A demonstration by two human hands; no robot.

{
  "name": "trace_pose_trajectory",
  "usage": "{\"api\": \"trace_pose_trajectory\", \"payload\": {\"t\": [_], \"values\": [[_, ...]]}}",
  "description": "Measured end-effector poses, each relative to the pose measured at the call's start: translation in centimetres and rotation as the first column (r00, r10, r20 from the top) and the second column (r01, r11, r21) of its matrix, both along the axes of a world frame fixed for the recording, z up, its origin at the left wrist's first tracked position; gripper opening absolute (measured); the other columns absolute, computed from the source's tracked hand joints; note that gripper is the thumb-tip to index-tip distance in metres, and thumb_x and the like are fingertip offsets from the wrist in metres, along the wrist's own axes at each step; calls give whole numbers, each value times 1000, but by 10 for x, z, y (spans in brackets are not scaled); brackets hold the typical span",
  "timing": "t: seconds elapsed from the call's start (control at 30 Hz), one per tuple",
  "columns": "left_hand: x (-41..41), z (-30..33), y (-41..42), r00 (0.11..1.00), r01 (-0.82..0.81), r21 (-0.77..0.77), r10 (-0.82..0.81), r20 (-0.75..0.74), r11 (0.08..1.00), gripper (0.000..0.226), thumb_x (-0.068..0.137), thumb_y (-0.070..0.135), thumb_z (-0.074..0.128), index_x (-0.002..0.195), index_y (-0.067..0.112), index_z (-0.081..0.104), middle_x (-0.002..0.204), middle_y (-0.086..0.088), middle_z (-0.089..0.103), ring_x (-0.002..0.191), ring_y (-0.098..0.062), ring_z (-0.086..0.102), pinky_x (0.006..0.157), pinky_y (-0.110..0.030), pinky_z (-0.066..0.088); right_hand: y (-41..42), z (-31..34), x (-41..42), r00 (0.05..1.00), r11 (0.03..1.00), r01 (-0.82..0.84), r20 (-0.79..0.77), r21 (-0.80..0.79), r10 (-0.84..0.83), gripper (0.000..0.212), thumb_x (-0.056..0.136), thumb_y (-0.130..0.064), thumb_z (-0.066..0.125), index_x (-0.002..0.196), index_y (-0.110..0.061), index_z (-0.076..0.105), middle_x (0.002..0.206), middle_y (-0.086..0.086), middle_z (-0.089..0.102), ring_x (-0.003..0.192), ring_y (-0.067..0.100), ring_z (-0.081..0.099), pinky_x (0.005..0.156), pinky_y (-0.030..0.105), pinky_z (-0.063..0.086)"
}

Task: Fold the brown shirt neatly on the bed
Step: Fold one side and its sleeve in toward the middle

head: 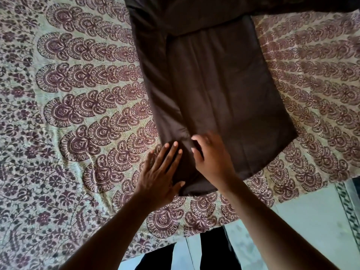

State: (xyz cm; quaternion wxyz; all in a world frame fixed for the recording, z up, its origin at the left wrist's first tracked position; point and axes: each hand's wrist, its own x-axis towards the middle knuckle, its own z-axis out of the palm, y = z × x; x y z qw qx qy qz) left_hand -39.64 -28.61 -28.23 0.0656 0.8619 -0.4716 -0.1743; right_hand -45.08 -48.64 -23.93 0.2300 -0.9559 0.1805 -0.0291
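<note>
Both hands work the near hem: left hand [158, 170] flat, fingers spread; right hand [211, 156] curled, pinching cloth. Brown shirt [224, 90] lies lengthwise mid-bed [78, 94]. Tugging unevenly could skew the side fold.

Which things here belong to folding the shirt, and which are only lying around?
Belong to the job:
brown shirt
left hand, flat on the shirt's near corner
right hand, fingers curled on the cloth
bed, with patterned cover

Just there:
floor
</note>
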Motion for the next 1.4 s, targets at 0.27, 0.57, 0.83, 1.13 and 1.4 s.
{"api": "trace_pose_trajectory", "payload": {"t": [0.27,0.57,0.83,1.13,1.4], "values": [[-2,-5,3,1000,2,-14,-2,12,1000,85,96,63,44,164,18,19,173,-3,7,160,-26,8,125,-56,18,-75,-44,133,730,677,-683,-229,-274,644,57,100,-48,40,154,-31,45,167,-1,31,152,19,35,110,53,36],[94,15,-59,874,-445,-303,482,56,843,43,99,33,53,135,11,58,139,-12,55,119,-35,53,98,-47,40,-105,-38,219,572,495,-811,-243,-311,784,58,107,-45,37,160,-21,33,171,7,20,158,29,19,117,55,31],[168,-12,-79,881,-450,-102,460,111,887,86,94,61,46,163,13,22,173,-5,9,159,-23,12,122,-55,23,-141,-46,322,636,545,-768,-307,-336,708,62,98,-73,19,157,-55,18,173,2,5,160,28,9,115,69,22],[171,-12,-83,865,-474,-56,477,156,879,90,86,61,55,160,15,32,173,-3,12,159,-20,16,119,-53,27,-180,-35,411,789,703,-615,-294,-358,540,73,92,-82,15,159,-53,8,173,5,2,159,31,6,117,69,16],[173,-12,-84,861,-488,-46,489,137,872,91,85,62,56,161,18,31,172,-2,16,158,-21,19,118,-51,28,-182,-49,450,733,652,-679,-279,-338,620,79,91,-84,13,161,-47,10,174,0,3,160,21,9,121,62,23]]}}
